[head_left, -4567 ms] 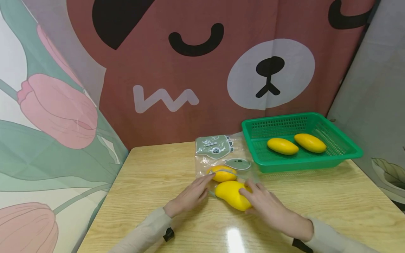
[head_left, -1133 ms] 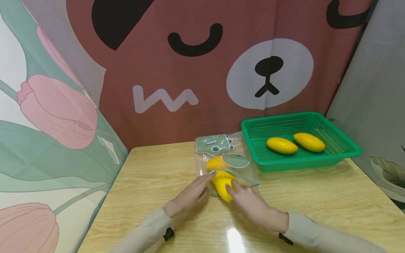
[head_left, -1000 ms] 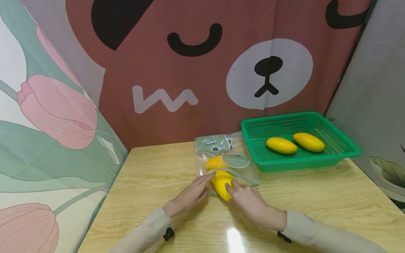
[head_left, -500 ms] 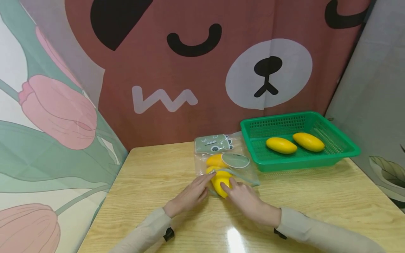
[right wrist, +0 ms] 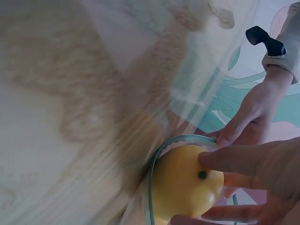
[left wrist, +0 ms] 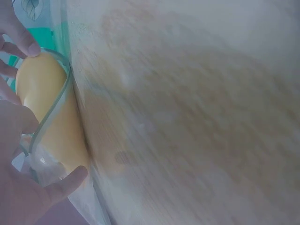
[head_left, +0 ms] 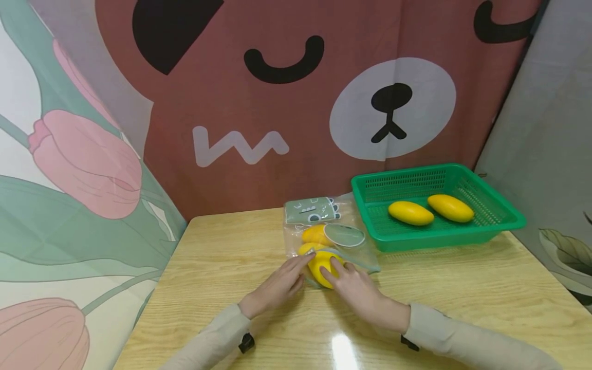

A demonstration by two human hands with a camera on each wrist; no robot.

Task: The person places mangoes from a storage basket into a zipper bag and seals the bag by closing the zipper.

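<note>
A clear plastic zip bag (head_left: 296, 239) with a green cartoon print lies on the table, one yellow mango (head_left: 314, 235) inside it. A second mango (head_left: 319, 275) sits mostly inside the bag mouth, its near end sticking out. My right hand (head_left: 361, 295) grips that end, fingers and thumb spread around it; a dark stem spot shows on the mango (right wrist: 185, 180) in the right wrist view. At the left side of the opening, my left hand (head_left: 279, 285) pinches the rim of the bag (left wrist: 52, 110). Its thumb lies along the bag's side in the left wrist view.
A green perforated basket (head_left: 439, 241) with two mangoes (head_left: 410, 213) stands at the back right, beside the bag. Printed curtains (head_left: 222, 185) hang behind and to the sides of the wooden table (head_left: 222, 267).
The mango in my right hand has turned and slid forward into the bag, and the right hand has moved left with it. The inner mango has shifted deeper. My left hand has stayed put.
</note>
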